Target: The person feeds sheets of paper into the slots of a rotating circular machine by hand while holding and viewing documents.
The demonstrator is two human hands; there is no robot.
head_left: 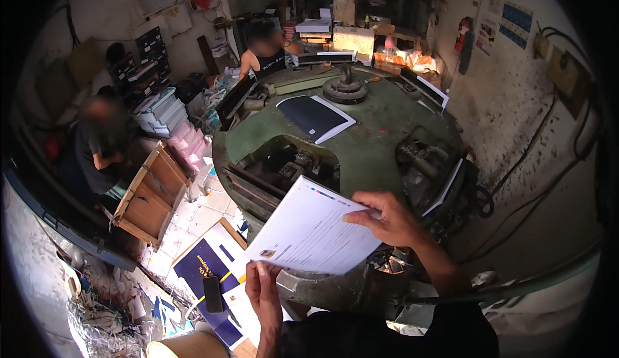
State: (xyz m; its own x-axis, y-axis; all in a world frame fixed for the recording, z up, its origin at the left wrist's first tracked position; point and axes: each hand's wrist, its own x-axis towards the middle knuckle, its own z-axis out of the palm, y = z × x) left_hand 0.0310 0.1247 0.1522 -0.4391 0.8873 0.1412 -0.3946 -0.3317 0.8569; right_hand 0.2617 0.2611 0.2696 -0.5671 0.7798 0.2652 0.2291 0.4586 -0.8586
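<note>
Between my two hands tilts a white printed booklet [309,229], with lines of text, a small emblem and a strip of colour marks along its far edge. My left hand [263,290] pinches its lower left corner. My right hand [390,219] grips its right side, thumb on top and the other fingers partly hidden. Just beyond it stands a large round green machine [374,158] with open bays. A dark-covered booklet [316,118] lies on the machine's top, and another booklet [445,187] sits upright at its right rim.
A black phone [213,295] rests on blue and white printed sheets [200,261] at the lower left. Paper scraps [122,306] litter the floor. A wooden frame [153,193] leans near one person [97,145]; another person [264,51] is behind the machine. A handwheel [482,201] juts out right.
</note>
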